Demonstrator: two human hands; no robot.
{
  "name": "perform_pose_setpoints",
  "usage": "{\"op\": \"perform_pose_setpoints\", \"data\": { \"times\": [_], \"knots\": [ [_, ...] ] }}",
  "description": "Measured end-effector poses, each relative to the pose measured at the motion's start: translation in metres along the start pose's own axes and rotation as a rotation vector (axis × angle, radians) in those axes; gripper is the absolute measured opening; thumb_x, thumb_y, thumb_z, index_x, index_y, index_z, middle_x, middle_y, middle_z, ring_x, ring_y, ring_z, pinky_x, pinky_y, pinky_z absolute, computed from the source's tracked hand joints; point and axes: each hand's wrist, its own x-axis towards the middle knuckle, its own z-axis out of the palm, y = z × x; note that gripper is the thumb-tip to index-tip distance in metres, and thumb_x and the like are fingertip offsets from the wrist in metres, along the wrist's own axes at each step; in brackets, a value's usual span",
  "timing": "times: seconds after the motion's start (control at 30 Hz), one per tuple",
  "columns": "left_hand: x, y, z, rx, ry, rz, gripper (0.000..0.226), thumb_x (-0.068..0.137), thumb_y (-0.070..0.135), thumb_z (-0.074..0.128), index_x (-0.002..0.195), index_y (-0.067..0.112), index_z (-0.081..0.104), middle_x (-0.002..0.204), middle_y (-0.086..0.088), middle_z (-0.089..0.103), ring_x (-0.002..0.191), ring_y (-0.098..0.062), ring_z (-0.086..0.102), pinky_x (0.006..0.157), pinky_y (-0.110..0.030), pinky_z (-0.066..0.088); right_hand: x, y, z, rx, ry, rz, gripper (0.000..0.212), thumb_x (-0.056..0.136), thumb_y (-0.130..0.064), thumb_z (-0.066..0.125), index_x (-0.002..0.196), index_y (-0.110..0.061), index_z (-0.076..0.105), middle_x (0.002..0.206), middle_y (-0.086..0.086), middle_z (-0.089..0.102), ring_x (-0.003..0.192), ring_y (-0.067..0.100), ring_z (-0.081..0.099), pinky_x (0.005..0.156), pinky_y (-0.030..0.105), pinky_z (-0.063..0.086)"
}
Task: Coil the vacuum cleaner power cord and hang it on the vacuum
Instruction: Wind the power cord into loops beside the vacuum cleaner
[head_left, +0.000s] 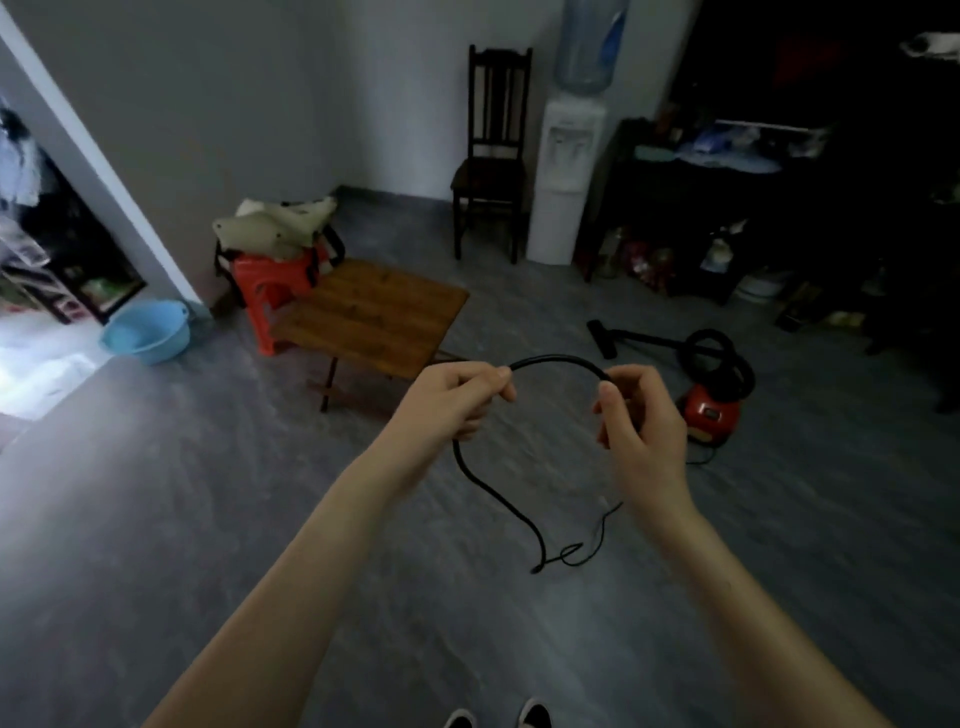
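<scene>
i see both arms stretched out in front of me over a grey floor; the left hand has its fingers curled shut around the black power cord, pinching it at the fingertips; the right hand pinches the same cord between thumb and forefinger, the other fingers loosely bent; between the two sets of fingers the cord arches upward; below the left fingers it hangs in a curve down to the floor, where more cord lies in loose squiggles; beyond the right fingers sits the red vacuum cleaner with its black hose looped on top; beyond the left fingers stands a low wooden table, a red plastic stool beside it.
</scene>
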Motion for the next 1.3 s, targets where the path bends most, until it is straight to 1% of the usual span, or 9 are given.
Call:
{"op": "perform_pose_setpoints", "data": {
  "times": [0.17, 0.33, 0.47, 0.7, 0.83, 0.9, 1.03, 1.23, 1.3],
  "knots": [
    [0.007, 0.0, 0.026, -0.068, -0.1, -0.022, 0.031, 0.096, 0.027, 0.052, 0.074, 0.011, 0.065, 0.048, 0.006, 0.029, 0.042, -0.009, 0.022, 0.042, -0.021, 0.018, -0.018, -0.003, -0.023, 0.007, 0.131, 0.06, 0.008, 0.098, -0.016, 0.051, 0.093, -0.021, 0.055, 0.074, 0.003, 0.059, 0.057, 0.013, 0.054, 0.05, 0.021, 0.046],
    [0.023, -0.008, 0.049, -0.018, -0.171, -0.056, 0.025, 0.096, 0.02, 0.052, 0.087, 0.004, 0.07, 0.048, 0.008, 0.035, 0.042, -0.007, 0.028, 0.041, -0.019, 0.023, -0.037, 0.019, -0.047, -0.01, 0.102, 0.281, 0.006, 0.097, -0.017, 0.053, 0.093, -0.017, 0.058, 0.074, 0.003, 0.061, 0.055, 0.01, 0.054, 0.053, 0.024, 0.048],
    [0.039, -0.013, 0.073, 0.033, -0.226, -0.05, 0.026, 0.095, 0.02, 0.053, 0.087, 0.003, 0.071, 0.05, 0.006, 0.037, 0.044, -0.009, 0.03, 0.042, -0.02, 0.024, -0.044, 0.034, -0.068, -0.005, 0.121, 0.346, 0.007, 0.097, -0.014, 0.054, 0.091, -0.017, 0.056, 0.074, 0.004, 0.062, 0.057, 0.015, 0.056, 0.054, 0.025, 0.048],
    [0.08, -0.009, 0.132, -0.019, -0.298, -0.082, 0.024, 0.095, 0.019, 0.054, 0.085, 0.004, 0.07, 0.047, 0.007, 0.034, 0.043, -0.008, 0.026, 0.042, -0.021, 0.02, -0.016, 0.056, -0.121, -0.029, 0.172, 0.213, 0.003, 0.094, -0.024, 0.059, 0.096, -0.027, 0.059, 0.083, 0.009, 0.068, 0.077, 0.022, 0.066, 0.072, 0.035, 0.056],
    [0.113, -0.01, 0.184, -0.001, -0.32, -0.096, 0.024, 0.094, 0.017, 0.054, 0.084, 0.004, 0.071, 0.047, 0.008, 0.033, 0.043, -0.008, 0.025, 0.042, -0.021, 0.018, 0.014, 0.089, -0.169, -0.107, 0.076, 0.191, 0.011, 0.095, -0.031, 0.057, 0.105, -0.032, 0.06, 0.079, 0.009, 0.07, 0.075, 0.01, 0.069, 0.071, 0.026, 0.055],
    [0.129, -0.012, 0.218, 0.032, -0.342, -0.098, 0.024, 0.093, 0.017, 0.055, 0.084, 0.004, 0.072, 0.047, 0.009, 0.032, 0.043, -0.008, 0.026, 0.043, -0.022, 0.019, 0.033, 0.107, -0.194, -0.127, 0.001, 0.138, 0.009, 0.096, -0.028, 0.055, 0.102, -0.025, 0.062, 0.081, 0.002, 0.069, 0.076, 0.01, 0.067, 0.07, 0.03, 0.053],
    [0.159, -0.006, 0.29, 0.021, -0.319, -0.101, 0.023, 0.093, 0.018, 0.056, 0.082, 0.008, 0.074, 0.048, 0.009, 0.031, 0.045, -0.009, 0.025, 0.043, -0.021, 0.018, 0.072, 0.129, -0.251, -0.052, -0.042, 0.078, 0.013, 0.098, -0.017, 0.053, 0.092, -0.015, 0.064, 0.071, -0.003, 0.058, 0.063, 0.004, 0.051, 0.06, 0.018, 0.04],
    [0.207, 0.013, 0.375, 0.013, -0.269, -0.057, 0.025, 0.093, 0.023, 0.056, 0.078, 0.009, 0.07, 0.049, 0.005, 0.038, 0.044, -0.007, 0.033, 0.045, -0.02, 0.027, 0.132, 0.147, -0.345, 0.028, -0.063, 0.089, 0.016, 0.098, -0.018, 0.052, 0.09, -0.013, 0.064, 0.081, 0.018, 0.06, 0.075, 0.028, 0.057, 0.066, 0.035, 0.046],
    [0.223, 0.011, 0.394, 0.027, -0.24, -0.044, 0.029, 0.093, 0.025, 0.057, 0.072, 0.008, 0.067, 0.049, 0.004, 0.042, 0.047, -0.009, 0.039, 0.048, -0.021, 0.034, 0.152, 0.154, -0.371, 0.033, -0.052, 0.096, 0.015, 0.098, -0.019, 0.052, 0.091, -0.013, 0.064, 0.075, 0.012, 0.059, 0.067, 0.022, 0.055, 0.061, 0.035, 0.045]
  ]
}}
